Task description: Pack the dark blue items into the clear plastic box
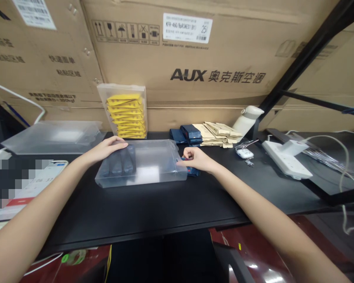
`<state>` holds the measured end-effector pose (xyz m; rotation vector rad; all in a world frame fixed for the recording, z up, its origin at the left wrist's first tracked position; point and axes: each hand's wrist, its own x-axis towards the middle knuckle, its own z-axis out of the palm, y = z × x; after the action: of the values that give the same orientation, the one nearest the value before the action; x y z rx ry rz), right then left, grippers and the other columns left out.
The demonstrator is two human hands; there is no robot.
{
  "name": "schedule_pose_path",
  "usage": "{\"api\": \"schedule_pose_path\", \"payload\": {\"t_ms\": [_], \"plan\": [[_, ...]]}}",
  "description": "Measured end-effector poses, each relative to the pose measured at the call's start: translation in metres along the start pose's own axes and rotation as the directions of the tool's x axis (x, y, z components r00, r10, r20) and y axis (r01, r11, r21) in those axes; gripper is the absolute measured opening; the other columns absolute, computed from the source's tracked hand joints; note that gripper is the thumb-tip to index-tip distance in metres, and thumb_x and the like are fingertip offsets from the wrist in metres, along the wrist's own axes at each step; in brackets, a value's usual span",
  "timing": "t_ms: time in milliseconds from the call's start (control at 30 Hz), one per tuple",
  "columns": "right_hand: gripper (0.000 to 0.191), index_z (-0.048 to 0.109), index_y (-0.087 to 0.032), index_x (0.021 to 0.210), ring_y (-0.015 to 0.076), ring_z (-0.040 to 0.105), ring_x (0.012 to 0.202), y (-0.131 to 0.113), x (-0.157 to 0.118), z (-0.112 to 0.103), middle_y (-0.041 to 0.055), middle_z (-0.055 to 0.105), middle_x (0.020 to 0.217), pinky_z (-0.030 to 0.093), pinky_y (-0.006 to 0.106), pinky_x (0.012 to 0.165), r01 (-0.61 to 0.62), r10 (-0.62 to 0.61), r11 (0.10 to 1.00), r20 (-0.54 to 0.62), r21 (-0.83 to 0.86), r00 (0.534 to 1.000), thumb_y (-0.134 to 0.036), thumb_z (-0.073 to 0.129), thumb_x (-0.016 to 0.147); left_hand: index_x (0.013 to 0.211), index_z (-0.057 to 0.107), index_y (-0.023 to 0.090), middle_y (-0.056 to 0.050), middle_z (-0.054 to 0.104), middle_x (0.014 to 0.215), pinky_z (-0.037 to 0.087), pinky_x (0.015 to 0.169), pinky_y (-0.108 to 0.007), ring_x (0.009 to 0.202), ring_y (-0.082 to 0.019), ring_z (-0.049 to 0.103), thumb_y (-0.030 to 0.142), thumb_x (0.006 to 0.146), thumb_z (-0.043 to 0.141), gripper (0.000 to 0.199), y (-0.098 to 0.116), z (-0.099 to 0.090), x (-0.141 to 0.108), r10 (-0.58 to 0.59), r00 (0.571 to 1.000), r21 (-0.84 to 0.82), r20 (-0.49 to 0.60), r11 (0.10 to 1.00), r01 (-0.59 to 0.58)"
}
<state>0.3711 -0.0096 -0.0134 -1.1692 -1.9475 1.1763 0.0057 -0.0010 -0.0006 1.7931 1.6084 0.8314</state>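
Note:
A clear plastic box (153, 167) lies flat on the black table (141, 212), with several dark blue packets (119, 163) inside at its left end. My left hand (107, 148) rests flat on top of the box's left part. My right hand (194, 158) is at the box's open right end, fingers pinched on a dark blue packet (192, 171) that lies at the opening.
An upright clear box of yellow packets (126, 114) stands behind. More dark blue packets (186, 135) and beige packets (216, 133) lie at the back. An empty clear box (54, 136) is at left, a power strip (286, 159) at right, cardboard cartons (212, 59) behind.

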Motion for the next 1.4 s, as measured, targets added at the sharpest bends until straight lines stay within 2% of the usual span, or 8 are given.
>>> {"api": "schedule_pose_path", "payload": {"t_ms": [200,433,600,700,833,1000,1133,1400], "plan": [[0.046,0.072,-0.017,0.093,0.0159,0.061,0.083,-0.012,-0.005,-0.011,0.0039,0.069,0.093,0.049,0.032,0.081,-0.027,0.030,0.999,0.192,-0.020,0.981,-0.046,0.086,0.060,0.090,0.069,0.025,-0.004,0.073,0.104,0.046,0.101,-0.039,0.111,-0.032,0.061,0.072,0.064,0.066,0.054,0.002,0.001,-0.001,-0.002,1.000,0.007,-0.009,1.000,0.002],[0.065,0.068,-0.018,0.119,0.0260,0.059,0.116,-0.006,-0.007,-0.010,0.0128,0.055,0.134,0.048,0.041,0.100,0.185,-0.118,0.955,0.276,-0.231,0.954,-0.042,0.086,0.062,0.090,0.069,0.025,-0.003,0.073,0.102,0.048,0.098,-0.038,0.110,-0.031,0.061,0.069,0.066,0.065,0.051,0.001,0.001,-0.002,-0.010,1.000,0.013,-0.013,1.000,0.010],[0.056,0.066,-0.015,0.122,0.0319,0.049,0.127,0.000,-0.007,0.002,0.0186,0.046,0.136,0.043,0.047,0.106,0.366,-0.338,0.797,0.147,-0.481,0.930,-0.039,0.077,0.073,0.089,0.068,0.025,-0.004,0.073,0.103,0.047,0.098,-0.039,0.112,-0.032,0.061,0.068,0.066,0.065,0.049,0.002,0.000,-0.001,-0.010,1.000,0.008,-0.016,1.000,0.010],[0.047,0.067,-0.013,0.119,0.0287,0.056,0.114,-0.001,-0.006,0.005,0.0164,0.053,0.120,0.046,0.046,0.102,0.377,-0.371,0.764,0.121,-0.523,0.921,-0.040,0.070,0.080,0.090,0.068,0.024,-0.004,0.073,0.105,0.047,0.099,-0.038,0.112,-0.031,0.061,0.068,0.067,0.065,0.050,0.001,0.001,-0.001,-0.008,1.000,0.008,-0.013,1.000,0.008],[0.031,0.068,-0.016,0.106,0.0207,0.062,0.085,0.000,-0.004,0.006,0.0082,0.063,0.096,0.051,0.037,0.083,0.334,-0.353,0.826,0.045,-0.454,0.935,-0.037,0.067,0.082,0.092,0.069,0.024,-0.004,0.073,0.106,0.048,0.097,-0.037,0.111,-0.031,0.062,0.071,0.068,0.064,0.053,-0.001,0.003,-0.001,0.000,1.000,0.004,-0.012,1.000,0.000],[0.044,0.061,-0.020,0.114,0.0231,0.067,0.100,0.005,-0.002,0.011,0.0088,0.072,0.107,0.050,0.041,0.094,0.235,-0.251,0.958,-0.088,-0.162,0.964,-0.042,0.074,0.078,0.093,0.067,0.024,-0.006,0.073,0.108,0.047,0.099,-0.040,0.113,-0.032,0.061,0.074,0.066,0.063,0.057,0.000,0.006,-0.001,-0.024,0.999,0.000,-0.023,1.000,0.024],[0.056,0.057,-0.019,0.126,0.0229,0.067,0.108,0.001,-0.001,0.012,0.0118,0.072,0.116,0.052,0.041,0.097,0.092,-0.092,0.986,-0.006,0.140,0.996,-0.043,0.074,0.078,0.093,0.067,0.023,-0.007,0.072,0.110,0.043,0.104,-0.043,0.114,-0.032,0.061,0.074,0.065,0.062,0.058,0.003,0.010,-0.001,-0.024,0.999,0.001,-0.033,1.000,0.024],[0.036,0.072,-0.023,0.112,0.0253,0.062,0.119,-0.015,-0.008,0.006,0.0073,0.067,0.128,0.049,0.040,0.105,0.004,-0.020,0.996,0.174,0.087,0.985,-0.048,0.059,0.090,0.093,0.067,0.023,-0.005,0.073,0.105,0.045,0.100,-0.040,0.111,-0.030,0.062,0.071,0.072,0.061,0.053,0.016,0.029,-0.009,0.067,0.997,-0.036,0.042,0.997,-0.066]]}}
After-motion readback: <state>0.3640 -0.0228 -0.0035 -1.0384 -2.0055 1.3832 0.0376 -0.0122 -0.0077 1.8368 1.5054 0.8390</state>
